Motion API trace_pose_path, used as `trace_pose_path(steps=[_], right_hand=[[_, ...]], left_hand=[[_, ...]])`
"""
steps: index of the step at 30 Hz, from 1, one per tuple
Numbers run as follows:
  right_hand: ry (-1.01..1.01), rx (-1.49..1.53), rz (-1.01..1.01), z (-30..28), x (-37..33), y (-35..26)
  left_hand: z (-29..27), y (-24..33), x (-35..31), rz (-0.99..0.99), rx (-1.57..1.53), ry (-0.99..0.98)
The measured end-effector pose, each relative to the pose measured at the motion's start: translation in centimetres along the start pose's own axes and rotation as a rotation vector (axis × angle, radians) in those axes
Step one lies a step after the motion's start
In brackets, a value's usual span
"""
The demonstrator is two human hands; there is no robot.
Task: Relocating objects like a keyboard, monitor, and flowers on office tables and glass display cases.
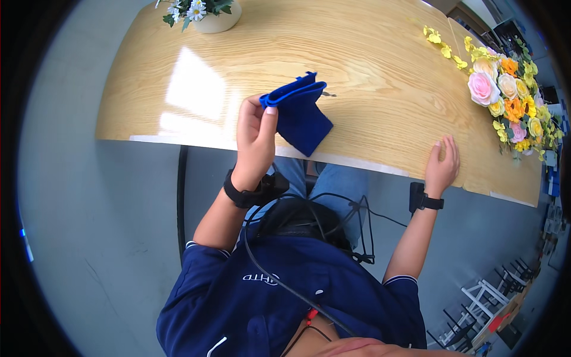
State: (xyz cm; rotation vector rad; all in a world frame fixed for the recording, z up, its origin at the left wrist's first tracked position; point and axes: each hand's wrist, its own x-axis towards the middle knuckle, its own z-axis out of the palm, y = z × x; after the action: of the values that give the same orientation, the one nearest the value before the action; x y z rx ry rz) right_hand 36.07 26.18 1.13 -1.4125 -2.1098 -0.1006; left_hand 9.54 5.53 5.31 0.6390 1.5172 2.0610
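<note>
A folded dark blue cloth (304,119) is held up by one end over the near part of the table. My left hand (257,132) pinches that end between thumb and fingers, and the rest of the cloth hangs off to the right in layers. My right hand (442,165) lies at the table's near edge, well right of the cloth. Its fingers are stretched out, and it holds nothing.
A light wooden table (369,65) spans the view ahead. At the far left stands a white pot (219,18) with daisies. A colourful bunch of flowers (508,95) sits at the right end. Black cables (351,208) lie across my lap.
</note>
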Motion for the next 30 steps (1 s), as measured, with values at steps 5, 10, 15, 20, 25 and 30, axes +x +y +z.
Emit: trace_pose_path(steps=[5, 10, 15, 20, 25, 30], right_hand=[[-0.005, 0.021, 0.012, 0.0, -0.1, 0.2], [-0.010, 0.004, 0.011, 0.1, -0.1, -0.1], [-0.019, 0.007, 0.023, 0.2, 0.1, 0.2], [-0.030, 0.000, 0.001, 0.1, 0.0, 0.3], [-0.032, -0.002, 0.019, 0.0, 0.0, 0.0], [-0.033, -0.008, 0.011, 0.0, 0.0, 0.0]], left_hand=[[-2.4, 2.0, 1.0, -0.240, -0.388, -0.094], [-3.8, 2.7, 3.3, -0.296, -0.278, -0.060], [-5.4, 2.3, 4.6, 0.095, 0.343, 0.252], [-6.6, 1.5, 2.4, 0.297, 0.685, 0.107], [-5.7, 1.8, 0.8, 0.395, 1.001, 0.031], [-5.1, 1.4, 0.2, 0.489, 1.103, -0.137]])
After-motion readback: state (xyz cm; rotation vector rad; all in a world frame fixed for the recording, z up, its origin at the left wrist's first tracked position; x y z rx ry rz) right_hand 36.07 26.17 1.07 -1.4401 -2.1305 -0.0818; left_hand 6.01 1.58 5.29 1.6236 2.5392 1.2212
